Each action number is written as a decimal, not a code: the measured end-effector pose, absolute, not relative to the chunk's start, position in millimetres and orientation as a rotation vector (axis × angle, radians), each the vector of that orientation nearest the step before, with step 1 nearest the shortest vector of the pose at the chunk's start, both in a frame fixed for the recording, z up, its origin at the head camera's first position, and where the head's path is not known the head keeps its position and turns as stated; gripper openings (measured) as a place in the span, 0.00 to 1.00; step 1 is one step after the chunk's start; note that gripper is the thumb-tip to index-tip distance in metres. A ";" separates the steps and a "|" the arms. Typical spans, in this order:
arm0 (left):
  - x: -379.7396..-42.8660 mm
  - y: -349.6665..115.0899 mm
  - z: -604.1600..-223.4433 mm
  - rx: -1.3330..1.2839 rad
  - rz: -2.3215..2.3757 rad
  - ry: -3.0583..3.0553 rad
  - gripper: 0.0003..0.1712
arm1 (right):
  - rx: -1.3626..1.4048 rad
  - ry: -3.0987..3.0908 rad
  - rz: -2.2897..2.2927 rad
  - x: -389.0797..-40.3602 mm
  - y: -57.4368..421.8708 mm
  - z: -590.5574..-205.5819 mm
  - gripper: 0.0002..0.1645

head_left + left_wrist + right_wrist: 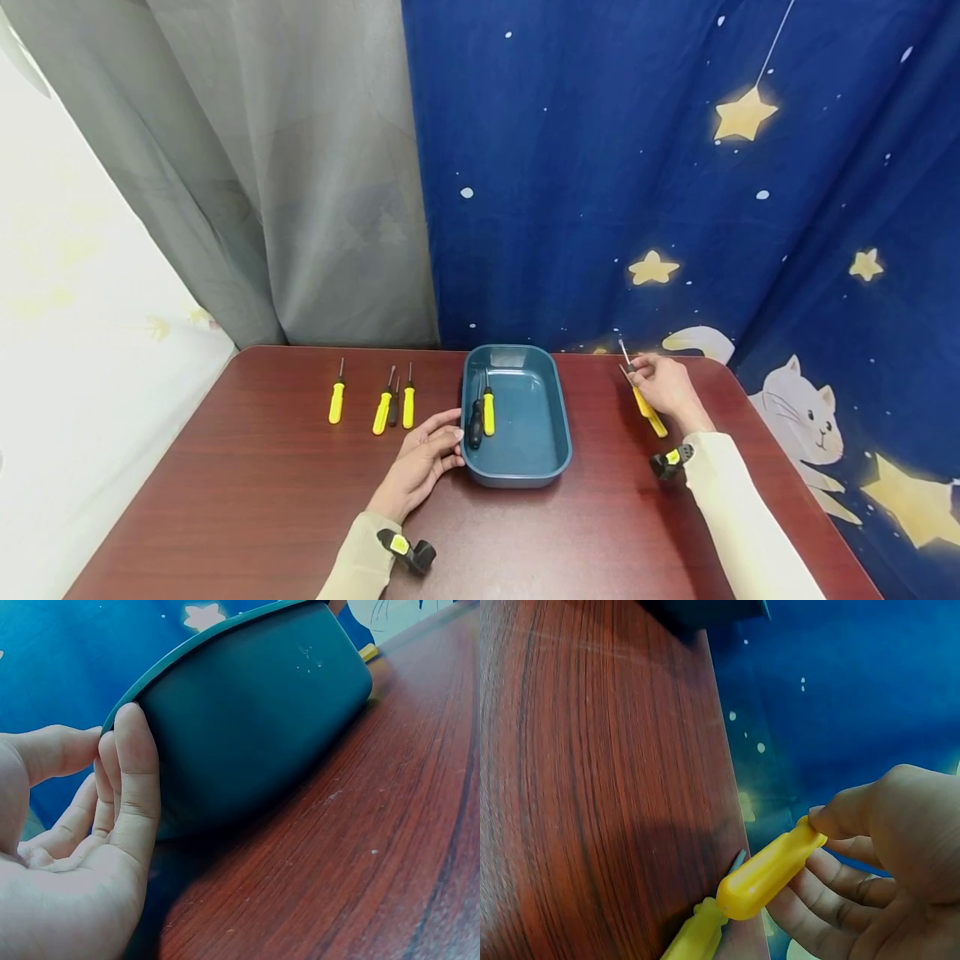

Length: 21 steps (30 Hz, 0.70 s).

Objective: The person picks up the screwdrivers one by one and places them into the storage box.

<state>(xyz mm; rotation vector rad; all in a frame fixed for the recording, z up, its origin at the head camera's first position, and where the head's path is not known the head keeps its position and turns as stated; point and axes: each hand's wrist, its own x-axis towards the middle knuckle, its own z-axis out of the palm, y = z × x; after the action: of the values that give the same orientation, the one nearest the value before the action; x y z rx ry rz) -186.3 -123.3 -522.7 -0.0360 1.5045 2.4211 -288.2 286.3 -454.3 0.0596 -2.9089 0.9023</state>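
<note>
My left hand [422, 462] grips the near-left rim of a teal plastic tray [558, 417], thumb and fingers at its edge. In the left wrist view, fingertips touch the tray's outer wall [255, 720]. Inside the tray, a black-handled screwdriver [476, 427] and a yellow-handled screwdriver [489, 412] lie side by side against the left wall. My right hand [663, 386] pinches a yellow-handled screwdriver [772, 874] near the shaft end of its handle, tip pointing away. Just below it, another yellow-handled screwdriver [697, 934] lies on the table.
On the left of the brown table [247, 483] lie several screwdrivers: a yellow one [337, 402] apart, then two yellow ones [382, 412] [408, 407] with a dark-handled one [393, 408] between. Grey and blue curtains [525, 167] hang behind the far edge.
</note>
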 end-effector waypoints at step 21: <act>-186.4 -123.7 -520.3 -0.052 2.421 1.483 0.31 | 0.098 -2.846 1.114 -282.5 259.9 -450.0 0.16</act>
<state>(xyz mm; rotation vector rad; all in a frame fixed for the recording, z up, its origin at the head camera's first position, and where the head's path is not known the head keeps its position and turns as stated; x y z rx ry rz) -186.4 -123.7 -520.3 -0.0520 1.4835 2.4207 -282.5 259.9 -450.0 0.0981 -2.8459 1.1141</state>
